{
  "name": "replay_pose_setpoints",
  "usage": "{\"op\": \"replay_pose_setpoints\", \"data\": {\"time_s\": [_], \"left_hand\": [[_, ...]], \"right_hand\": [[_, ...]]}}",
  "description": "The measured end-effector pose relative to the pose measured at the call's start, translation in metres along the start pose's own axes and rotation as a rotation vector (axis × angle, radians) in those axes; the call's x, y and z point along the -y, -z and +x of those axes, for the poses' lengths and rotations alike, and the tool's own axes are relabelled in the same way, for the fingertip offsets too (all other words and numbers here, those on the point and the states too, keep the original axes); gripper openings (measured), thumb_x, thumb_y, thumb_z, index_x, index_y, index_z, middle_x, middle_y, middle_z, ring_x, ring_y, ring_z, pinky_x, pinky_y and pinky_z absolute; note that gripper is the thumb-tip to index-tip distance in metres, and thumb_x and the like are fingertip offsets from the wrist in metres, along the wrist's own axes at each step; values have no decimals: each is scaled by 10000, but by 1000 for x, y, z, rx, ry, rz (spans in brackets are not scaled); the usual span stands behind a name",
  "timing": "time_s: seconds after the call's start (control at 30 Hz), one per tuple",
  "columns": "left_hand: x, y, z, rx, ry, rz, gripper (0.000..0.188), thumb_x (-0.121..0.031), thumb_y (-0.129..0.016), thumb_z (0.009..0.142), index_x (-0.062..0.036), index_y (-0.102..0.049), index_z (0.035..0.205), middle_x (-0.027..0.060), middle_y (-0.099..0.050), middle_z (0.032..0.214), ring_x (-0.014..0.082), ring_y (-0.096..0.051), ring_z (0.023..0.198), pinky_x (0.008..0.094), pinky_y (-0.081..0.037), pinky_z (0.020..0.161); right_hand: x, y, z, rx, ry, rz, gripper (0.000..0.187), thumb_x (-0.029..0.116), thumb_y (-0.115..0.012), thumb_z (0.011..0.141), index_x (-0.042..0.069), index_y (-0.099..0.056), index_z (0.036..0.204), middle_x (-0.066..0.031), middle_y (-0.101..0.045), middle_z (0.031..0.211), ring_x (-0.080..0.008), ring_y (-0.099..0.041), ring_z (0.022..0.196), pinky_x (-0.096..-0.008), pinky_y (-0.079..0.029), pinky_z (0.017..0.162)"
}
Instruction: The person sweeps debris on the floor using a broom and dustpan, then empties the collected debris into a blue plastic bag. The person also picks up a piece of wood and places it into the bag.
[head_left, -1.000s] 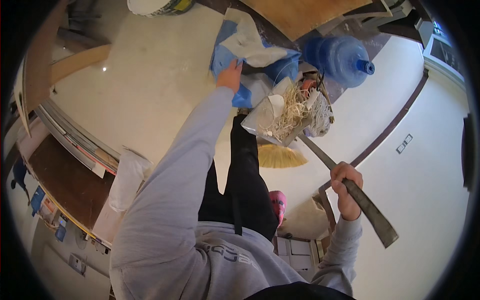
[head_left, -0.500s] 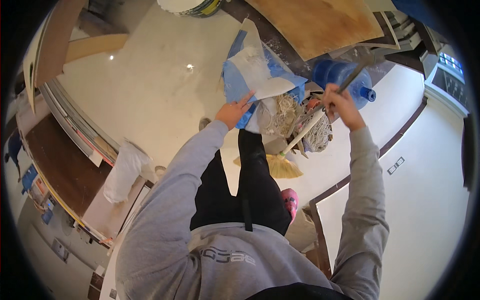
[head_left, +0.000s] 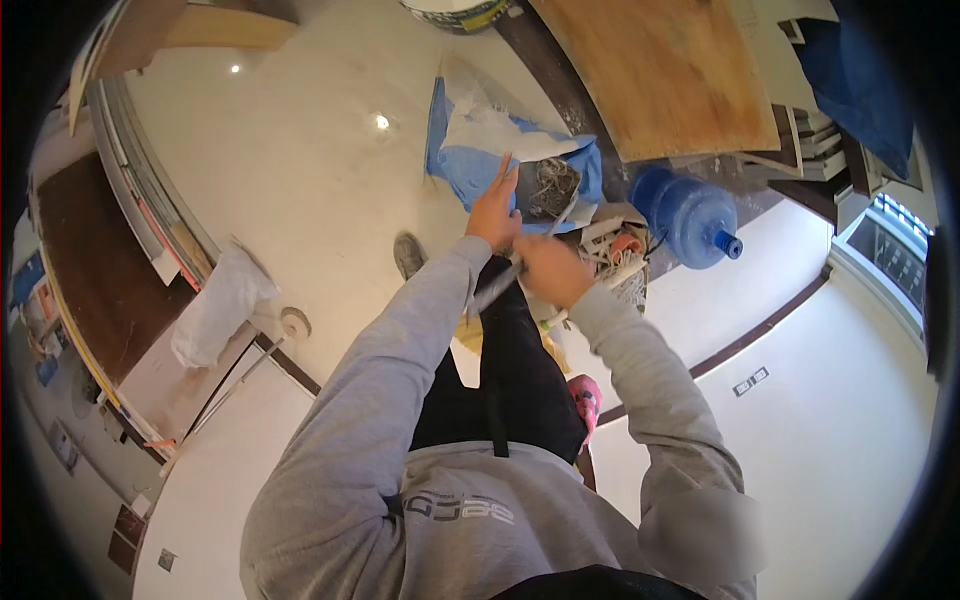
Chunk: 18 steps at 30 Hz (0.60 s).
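A blue and white sack (head_left: 465, 172) lies on the floor ahead of me, its mouth turned toward the right. My left hand (head_left: 494, 208) rests against the sack's near edge, fingers stretched out. Just right of it, my right hand (head_left: 553, 270), smeared by motion, is closed around a mop's stick. The stick's blurred grey end (head_left: 492, 292) slants down past my wrist toward my leg. Dark, stringy mop strands (head_left: 553, 188) show in the sack's mouth; where stick and strands join is hard to make out.
A blue water jug (head_left: 690, 215) lies on its side to the right. Beside the sack sits a box of clutter (head_left: 628, 255), partly behind my right hand. A wooden board (head_left: 660, 75) stands beyond, with a bucket (head_left: 455, 15) at the top. A white sack (head_left: 225, 305) leans left.
My right hand has swung left and nearer, bringing the stick's free end from upper right to lower left. The strands now sit in the sack's mouth. My left hand has turned upward.
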<state>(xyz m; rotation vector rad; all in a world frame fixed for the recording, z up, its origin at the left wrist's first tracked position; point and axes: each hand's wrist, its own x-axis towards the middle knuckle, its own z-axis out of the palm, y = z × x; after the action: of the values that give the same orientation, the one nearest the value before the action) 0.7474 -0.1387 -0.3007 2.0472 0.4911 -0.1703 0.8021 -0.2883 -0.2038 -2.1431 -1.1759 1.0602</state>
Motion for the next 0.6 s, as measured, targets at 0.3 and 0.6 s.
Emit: {"op": "replay_pose_setpoints", "data": {"time_s": [0.3, 0.6], "left_hand": [[37, 49, -10, -67, 9, 16, 829, 9, -657, 763, -19, -321, 1521, 144, -188, 1655, 408, -499, 1299, 430, -466, 1026], [98, 83, -56, -255, 230, -82, 871, -44, -678, 777, 8, -269, 1543, 253, -248, 1611, 385, -359, 1442, 386, -366, 1145]], "right_hand": [[54, -56, -12, 183, 303, -299, 118, 160, -602, 869, 89, -634, 957, -98, -639, 892, -322, -664, 845, -426, -565, 658], [137, -159, 5, 252, 205, -591, 177, 182, -611, 874, 120, -680, 1026, -89, -635, 943, -335, -645, 872, -569, -532, 809]]}}
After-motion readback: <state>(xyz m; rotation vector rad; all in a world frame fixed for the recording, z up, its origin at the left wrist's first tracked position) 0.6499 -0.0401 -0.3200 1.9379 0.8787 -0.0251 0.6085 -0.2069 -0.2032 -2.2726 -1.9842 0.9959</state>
